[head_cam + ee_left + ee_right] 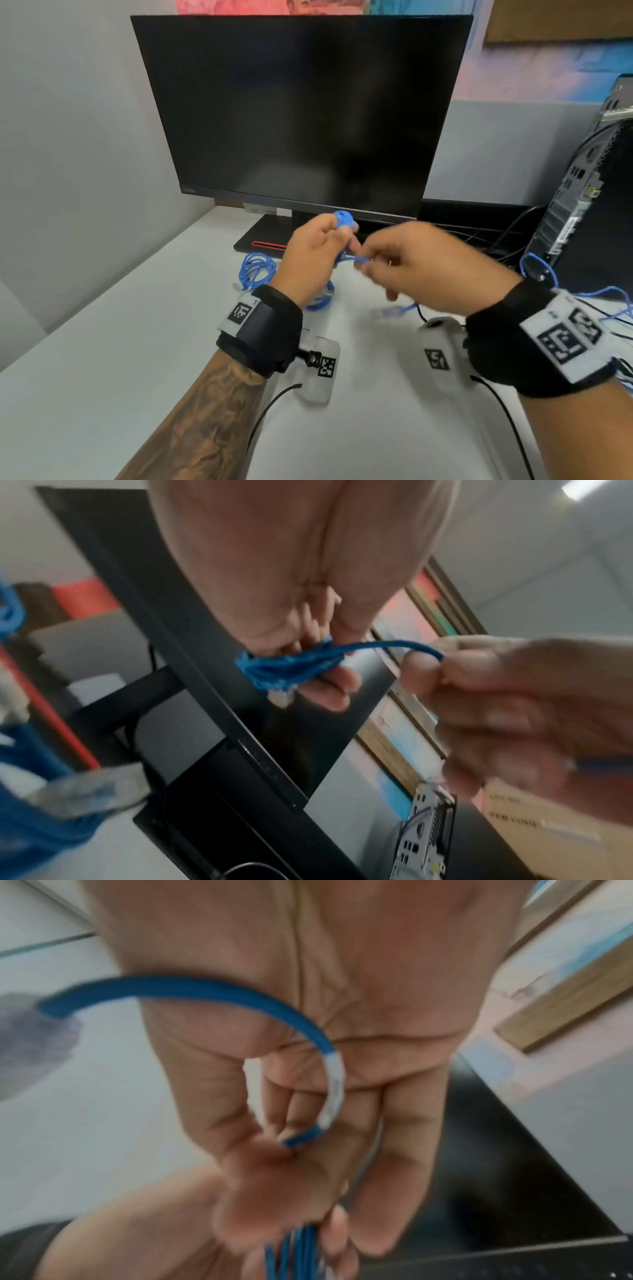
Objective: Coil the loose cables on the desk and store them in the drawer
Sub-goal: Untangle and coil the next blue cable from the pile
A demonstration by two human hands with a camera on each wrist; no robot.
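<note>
Left hand: raised above the desk before the monitor; its grip is closed round a bundle of turns of the blue network cable, probably so the finished loops keep their shape while more cable is added.
Right hand: close beside the left; thumb and fingers pinch the cable's free run just short of the bundle, apparently to guide the tail across or around the turns.
Free tail: in the right wrist view it curves over the palm, passes a pale sleeve or label, and ends in a blurred clear plug.
Stage (judgement): winding or binding off; storage not begun, and no drawer is in view.
Second coil: another blue cable, lying looped on the desk just left of the left wrist, near the monitor base.
Loose cable: blue strands at the right, by the desktop computer; whether plugged in cannot be told.
Writing: square coded markers on both wrist bands; the logo on the monitor bezel and the print on the computer's label are too small to read.
</note>
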